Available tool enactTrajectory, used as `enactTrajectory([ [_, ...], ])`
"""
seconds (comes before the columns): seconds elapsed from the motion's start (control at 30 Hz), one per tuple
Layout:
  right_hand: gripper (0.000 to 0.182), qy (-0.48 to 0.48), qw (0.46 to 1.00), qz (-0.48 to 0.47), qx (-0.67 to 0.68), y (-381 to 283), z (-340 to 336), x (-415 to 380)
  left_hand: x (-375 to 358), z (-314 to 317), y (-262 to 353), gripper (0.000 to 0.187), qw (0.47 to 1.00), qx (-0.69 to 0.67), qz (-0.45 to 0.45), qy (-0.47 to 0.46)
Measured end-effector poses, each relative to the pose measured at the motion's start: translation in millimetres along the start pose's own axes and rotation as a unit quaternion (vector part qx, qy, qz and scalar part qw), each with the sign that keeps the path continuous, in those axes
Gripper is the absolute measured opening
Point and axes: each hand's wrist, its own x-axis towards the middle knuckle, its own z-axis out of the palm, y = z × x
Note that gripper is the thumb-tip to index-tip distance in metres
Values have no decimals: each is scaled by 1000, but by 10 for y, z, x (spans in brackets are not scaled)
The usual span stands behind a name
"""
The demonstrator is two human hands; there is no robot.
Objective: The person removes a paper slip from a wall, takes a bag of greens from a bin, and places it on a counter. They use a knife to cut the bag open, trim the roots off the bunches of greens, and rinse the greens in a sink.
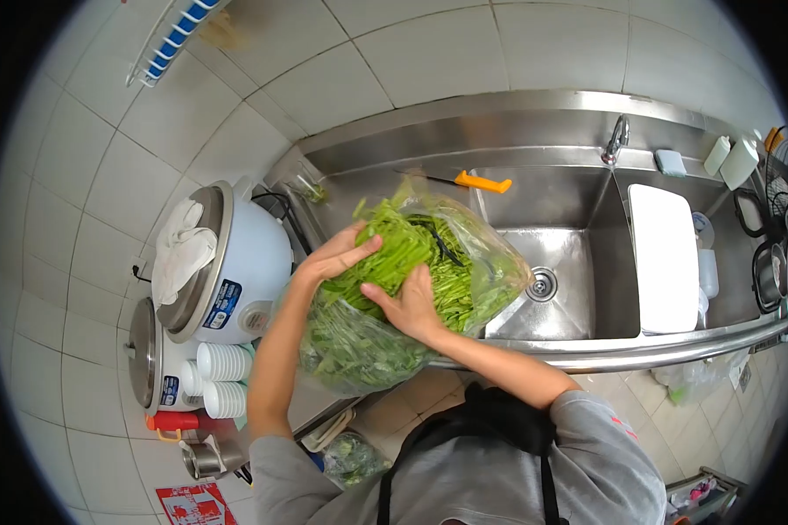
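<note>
A large bunch of green leafy stems (392,254) lies at the mouth of a clear plastic bag (499,271), on the steel counter left of the sink basin. My left hand (346,254) grips the bunch from its left side, fingers partly sunk among the stems. From the near side my right hand (411,308) holds the same bunch, its thumb pointing left across the stems and some fingertips hidden. More greens show through the bag below my hands. A dark strip (446,245) lies across the stems inside the bag.
Behind the bag lies a knife with an orange handle (483,181). To the right are the sink basin (534,245), a faucet (617,140) and a white board (664,258). Large rice cookers (254,254) and stacked white cups (224,381) stand at the left.
</note>
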Motion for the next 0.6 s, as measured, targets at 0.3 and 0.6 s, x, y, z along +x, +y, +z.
enactTrajectory([
  [0.3, 75, 175, 935, -232, 203, -491, -125, 378, -275, -112, 750, 64, 978, -18, 115, 172],
  [0.6, 101, 145, 891, -381, 202, -1369, -1471, 1052, 47, -252, 2055, 49, 849, -63, 345, 396],
])
